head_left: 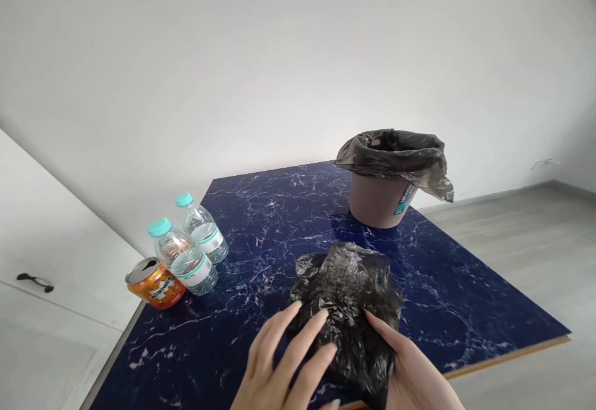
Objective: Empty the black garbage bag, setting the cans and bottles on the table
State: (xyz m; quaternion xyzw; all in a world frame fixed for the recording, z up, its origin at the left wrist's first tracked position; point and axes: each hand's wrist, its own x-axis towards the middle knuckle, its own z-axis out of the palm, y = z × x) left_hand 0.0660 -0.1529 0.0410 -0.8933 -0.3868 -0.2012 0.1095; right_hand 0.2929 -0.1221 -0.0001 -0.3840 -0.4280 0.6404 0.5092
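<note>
A crumpled black plastic bag (349, 317) lies at the near edge of the table in front of me. My right hand (414, 366) grips its right side, thumb on top and the other fingers hidden beneath. Over the bag's left side, my left hand (288, 360) has its fingers stretched out and apart, the tips touching or just above the plastic. Farther back stands a brownish bin (375, 202), its rim covered by a dark bin liner (400, 158) that hangs over the outside.
At the table's left edge stand an open orange Mirinda can (161, 289) and two clear water bottles (193, 270) with turquoise caps. The dark blue marbled table (261, 223) meets a white wall behind. A white cabinet (41, 329) is on the left, grey floor on the right.
</note>
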